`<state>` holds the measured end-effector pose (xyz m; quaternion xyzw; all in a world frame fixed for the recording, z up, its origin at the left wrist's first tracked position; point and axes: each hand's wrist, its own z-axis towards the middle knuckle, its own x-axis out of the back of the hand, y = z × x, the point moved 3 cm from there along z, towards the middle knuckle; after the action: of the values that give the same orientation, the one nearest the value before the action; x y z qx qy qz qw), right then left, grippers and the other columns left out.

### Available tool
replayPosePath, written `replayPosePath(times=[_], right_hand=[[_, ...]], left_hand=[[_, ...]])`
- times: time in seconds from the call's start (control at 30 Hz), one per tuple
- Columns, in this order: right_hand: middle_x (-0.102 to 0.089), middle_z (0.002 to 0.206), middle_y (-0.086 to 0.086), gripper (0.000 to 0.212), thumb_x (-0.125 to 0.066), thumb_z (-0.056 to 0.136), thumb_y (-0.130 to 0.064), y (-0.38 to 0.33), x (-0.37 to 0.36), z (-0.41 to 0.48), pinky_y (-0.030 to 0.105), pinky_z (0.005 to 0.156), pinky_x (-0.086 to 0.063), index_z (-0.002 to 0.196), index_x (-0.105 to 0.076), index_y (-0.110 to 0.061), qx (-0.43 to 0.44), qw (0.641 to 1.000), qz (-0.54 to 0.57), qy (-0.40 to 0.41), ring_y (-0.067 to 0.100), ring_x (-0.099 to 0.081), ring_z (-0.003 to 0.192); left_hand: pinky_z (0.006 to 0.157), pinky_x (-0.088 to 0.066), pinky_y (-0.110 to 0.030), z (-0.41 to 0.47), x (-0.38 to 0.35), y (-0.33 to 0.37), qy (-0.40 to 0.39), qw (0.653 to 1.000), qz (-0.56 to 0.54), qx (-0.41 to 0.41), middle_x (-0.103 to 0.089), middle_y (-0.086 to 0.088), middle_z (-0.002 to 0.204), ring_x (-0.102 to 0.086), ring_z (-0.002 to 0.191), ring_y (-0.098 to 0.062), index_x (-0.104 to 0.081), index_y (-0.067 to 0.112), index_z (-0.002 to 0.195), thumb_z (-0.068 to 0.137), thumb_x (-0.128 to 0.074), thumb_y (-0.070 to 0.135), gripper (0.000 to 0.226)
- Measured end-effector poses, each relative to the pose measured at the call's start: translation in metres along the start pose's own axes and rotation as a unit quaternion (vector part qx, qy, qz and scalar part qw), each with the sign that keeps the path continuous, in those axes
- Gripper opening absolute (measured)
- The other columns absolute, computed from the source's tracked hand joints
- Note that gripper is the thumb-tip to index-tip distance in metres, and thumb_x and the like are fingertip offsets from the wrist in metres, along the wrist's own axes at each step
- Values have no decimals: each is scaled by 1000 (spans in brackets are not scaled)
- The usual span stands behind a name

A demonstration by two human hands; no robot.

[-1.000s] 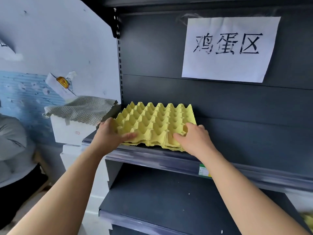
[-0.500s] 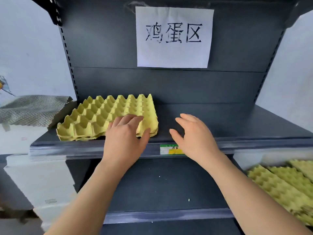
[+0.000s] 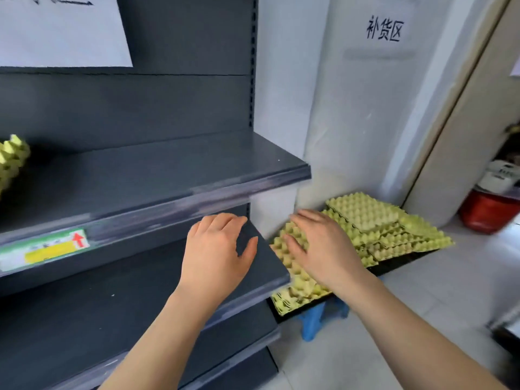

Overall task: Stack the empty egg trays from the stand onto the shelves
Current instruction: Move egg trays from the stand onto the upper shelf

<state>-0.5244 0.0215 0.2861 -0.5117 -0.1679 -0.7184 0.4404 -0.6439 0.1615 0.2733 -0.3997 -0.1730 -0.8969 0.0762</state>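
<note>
Both bare hands empty, fingers spread, between dark shelving and a pile of yellow trays.

Head view: left hand (image 3: 216,257) palm-down with fingers loosely splayed, gripping nothing, in front of the dark grey metal lower shelf (image 3: 135,302); right hand (image 3: 318,246) likewise splayed and empty, over the near edge of the heap of yellow moulded-pulp egg trays (image 3: 374,226), contact hard to judge through the blur. Heaped unevenly on a low black board (image 3: 399,263) atop a small blue plastic stool (image 3: 318,319), against the white wall just right of the shelving. On the dark grey upper shelf (image 3: 168,175), at the far left edge, a corner of another yellow pulp egg tray (image 3: 12,159). Green-and-yellow price label (image 3: 45,249) on that shelf's front rail.
</note>
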Motion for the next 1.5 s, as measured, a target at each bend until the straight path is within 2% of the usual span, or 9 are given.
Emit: replayPosePath(times=[0.13,0.3,0.57,0.73,0.87,1.03,1.17,1.3,1.5], right_hand=[[-64,120,12,39,-61,87,-30,97,-1,-12,37,99,-46,117,-64,-6,-25,999,-24,-18,29,-58,113],[-65,115,15,36,-63,86,-28,210,-13,-13,38,96,-46,114,-65,-5,-82,995,-29,-44,31,-59,110],[-54,134,11,46,-53,93,-35,367,-50,28,35,105,-37,131,-54,-9,-161,983,-42,-79,25,-47,126],[-53,135,9,45,-51,94,-34,447,-74,69,34,105,-35,133,-52,-11,-210,973,-42,-90,24,-45,126],[-48,141,6,48,-50,95,-36,514,-95,104,32,108,-30,136,-49,-12,-239,964,-29,-110,20,-39,133],[-49,141,5,45,-51,95,-32,586,-117,135,28,106,-31,135,-50,-11,-259,957,0,-129,19,-41,132],[-48,142,8,46,-51,95,-32,654,-139,159,27,107,-28,136,-50,-10,-265,954,9,-139,19,-38,134],[-41,146,10,51,-51,95,-35,730,-172,186,32,110,-28,139,-44,-10,-260,949,21,-178,21,-34,136],[-32,150,13,57,-50,94,-39,826,-225,225,35,113,-24,143,-36,-12,-225,939,45,-258,25,-24,140]], left_hand=[[79,-50,-39,19,-79,62,-41,999,-20,-3,-71,-3,97,-66,88,-30,-72,13,101,76,-66,37,36],[79,-50,-41,44,-176,122,-120,992,-42,4,-71,-5,99,-65,89,-31,-72,13,104,75,-78,31,35],[86,-48,-44,117,-314,180,-185,982,-47,0,-70,-7,102,-63,97,-34,-70,12,107,81,-71,35,35],[89,-44,-40,175,-392,200,-220,974,-45,-7,-67,-4,108,-59,103,-28,-67,16,113,87,-62,41,36],[90,-43,-36,222,-459,215,-278,960,-41,-8,-62,-1,116,-55,110,-23,-59,20,123,92,-51,46,42],[91,-42,-33,255,-533,235,-340,940,-36,15,-58,0,122,-51,115,-21,-55,20,129,94,-47,47,45],[96,-42,-35,273,-594,251,-380,921,-51,74,-52,0,134,-47,123,-21,-47,20,138,95,-47,46,51],[101,-38,-35,291,-656,270,-404,897,-71,167,-43,-1,144,-41,131,-20,-41,19,143,94,-50,46,56],[92,-46,-40,305,-734,292,-412,849,-81,322,-36,-7,144,-46,125,-27,-32,15,146,90,-58,46,68]])
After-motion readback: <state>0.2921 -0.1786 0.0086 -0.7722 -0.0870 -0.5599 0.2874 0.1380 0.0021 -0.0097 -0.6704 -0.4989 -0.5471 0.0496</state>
